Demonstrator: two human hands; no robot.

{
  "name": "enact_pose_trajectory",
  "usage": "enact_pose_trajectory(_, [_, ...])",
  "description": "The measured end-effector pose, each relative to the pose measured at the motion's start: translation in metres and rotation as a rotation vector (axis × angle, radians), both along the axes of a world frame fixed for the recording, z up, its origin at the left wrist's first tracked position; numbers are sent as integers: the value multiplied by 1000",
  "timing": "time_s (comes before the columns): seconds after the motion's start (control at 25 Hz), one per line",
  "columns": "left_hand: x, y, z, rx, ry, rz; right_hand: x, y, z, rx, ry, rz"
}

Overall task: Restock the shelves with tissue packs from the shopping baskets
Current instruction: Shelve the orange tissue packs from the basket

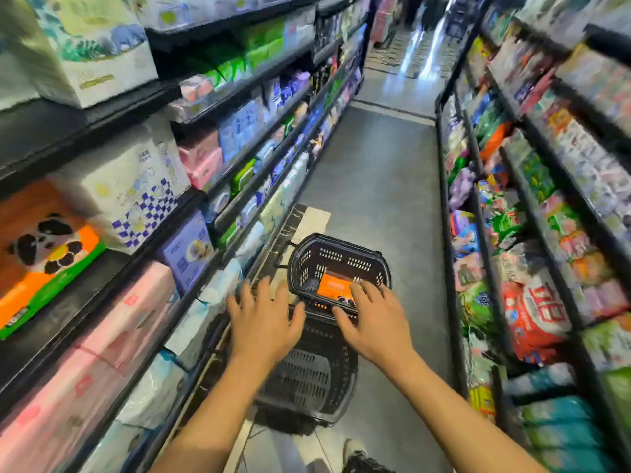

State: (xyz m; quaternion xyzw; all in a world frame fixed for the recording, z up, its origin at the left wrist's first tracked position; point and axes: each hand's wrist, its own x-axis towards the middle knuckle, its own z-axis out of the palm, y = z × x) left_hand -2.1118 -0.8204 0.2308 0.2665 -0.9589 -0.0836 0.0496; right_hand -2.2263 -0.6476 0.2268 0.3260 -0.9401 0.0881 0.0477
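Tall shelves (112, 213) crowded with tissue packs fill the left side of the frame, facing another stocked shelving run (546, 206) down the right side. On the aisle floor at lower centre stand two black shopping baskets, the near one (307, 377) seemingly bare inside and the far one (338, 268) holding an orange tissue pack (336, 288). Both hands hover with spread fingers and hold nothing, the left hand (263, 319) over the baskets' left edge, the right hand (375, 319) just at the pack.

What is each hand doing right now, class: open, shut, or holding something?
Left hand: open, fingers spread, holding nothing.
Right hand: open, fingers spread over the black basket, holding nothing.
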Motion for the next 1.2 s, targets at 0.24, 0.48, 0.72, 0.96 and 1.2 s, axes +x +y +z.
enact_pose_trajectory(0.24, [-63,64,-9,-28,-51,-59,-47,77,-23,-34,-105,-114])
enact_pose_trajectory(0.48, [-170,144,-21,-56,-84,-32,-148,142,-40,-36,-152,-33])
enact_pose_trajectory(0.72, [-240,161,-28,-65,-105,47,-250,148,-56,-4,-209,56])
enact_pose_trajectory(0.96, [-311,118,-75,-39,-151,74,-338,98,-84,55,-242,89])
enact_pose_trajectory(1.2, [-445,39,-153,40,-120,27,-444,23,-153,40,-241,62])
